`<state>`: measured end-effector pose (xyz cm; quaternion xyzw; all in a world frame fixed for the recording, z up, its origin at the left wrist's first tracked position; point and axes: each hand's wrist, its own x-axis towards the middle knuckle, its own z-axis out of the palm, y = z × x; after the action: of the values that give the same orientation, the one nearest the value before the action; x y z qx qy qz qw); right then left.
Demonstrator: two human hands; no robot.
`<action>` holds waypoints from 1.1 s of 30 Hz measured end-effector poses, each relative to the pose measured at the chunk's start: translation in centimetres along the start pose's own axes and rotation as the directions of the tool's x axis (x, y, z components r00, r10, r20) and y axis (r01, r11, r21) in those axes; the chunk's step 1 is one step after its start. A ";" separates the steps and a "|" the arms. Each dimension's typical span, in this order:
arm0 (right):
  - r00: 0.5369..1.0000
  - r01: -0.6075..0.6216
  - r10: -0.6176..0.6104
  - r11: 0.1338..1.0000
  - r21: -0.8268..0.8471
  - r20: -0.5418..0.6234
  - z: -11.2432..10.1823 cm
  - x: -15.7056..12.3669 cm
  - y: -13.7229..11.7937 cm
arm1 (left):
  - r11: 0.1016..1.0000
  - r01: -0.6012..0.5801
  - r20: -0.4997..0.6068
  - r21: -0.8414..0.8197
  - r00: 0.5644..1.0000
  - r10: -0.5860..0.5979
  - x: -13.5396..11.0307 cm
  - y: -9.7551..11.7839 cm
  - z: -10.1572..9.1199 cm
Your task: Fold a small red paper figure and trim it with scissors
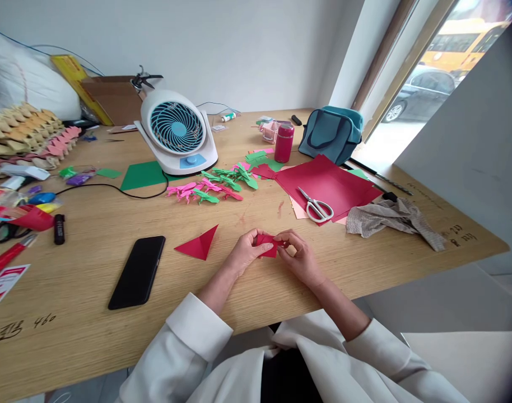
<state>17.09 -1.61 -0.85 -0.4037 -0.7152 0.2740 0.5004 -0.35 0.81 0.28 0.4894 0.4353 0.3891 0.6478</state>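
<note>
Between my two hands is a small folded piece of red paper point(269, 252), held just above the table near its front edge. My left hand point(248, 250) grips its left side, thumb pressed on the front. The fingertips of my right hand point(298, 256) pinch its right edge. Left of my hands lies a red paper triangle point(198, 244) with a crease down it. Beyond them, pink and green folded paper figures point(222, 182) lie in a group. White-handled scissors point(316, 206) rest on a stack of red paper sheets point(335, 182) to the right.
A black phone point(137, 272) lies left on the wooden table, with a black marker point(59, 229) beyond it. A white fan point(176, 131) stands at the back, its cord running left. A red flask point(284, 143), a teal bag point(331, 136) and a crumpled cloth point(392, 221) are on the right.
</note>
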 end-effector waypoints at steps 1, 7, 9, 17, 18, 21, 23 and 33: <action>1.000 0.012 -0.011 1.000 -0.006 0.009 0.0 0.0 0.0 | 1.000 0.002 0.004 -0.014 1.000 -0.002 0.0 0.0 0.0; 0.996 0.056 -0.054 0.998 -0.025 0.066 -0.1 -0.1 -0.1 | 0.997 0.026 0.012 -0.077 1.000 -0.026 0.0 -0.2 -0.1; 0.997 0.056 -0.055 0.998 -0.023 0.056 -0.1 -0.1 -0.1 | 0.994 0.040 0.016 -0.098 0.999 -0.038 0.0 -0.1 -0.2; 0.992 0.054 -0.050 0.998 -0.036 0.117 -0.2 -0.1 -0.1 | 0.993 0.059 -0.011 -0.097 0.998 -0.060 -0.1 0.2 -0.4; 0.992 0.056 -0.052 0.998 -0.029 0.118 -0.2 -0.1 0.0 | 0.993 0.066 -0.002 -0.096 0.998 -0.066 -0.1 0.2 -0.4; 0.994 0.048 -0.047 0.999 -0.014 0.094 -0.3 0.0 0.0 | 0.994 0.077 0.044 -0.071 0.996 -0.074 -0.2 0.2 -0.8; 0.997 0.024 -0.023 1.000 -0.011 0.078 -0.4 0.1 0.0 | 0.996 0.078 0.069 -0.040 0.995 -0.075 -0.2 0.4 -1.1; 0.986 -0.147 0.127 0.968 0.205 0.108 -0.6 0.2 0.9 | 0.993 0.098 0.098 0.060 0.990 -0.104 -0.5 1.2 -1.2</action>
<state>17.90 -0.99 -1.23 -0.3832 -0.6749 0.4016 0.4862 -1.73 0.97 1.33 0.5035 0.4369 0.3185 0.6739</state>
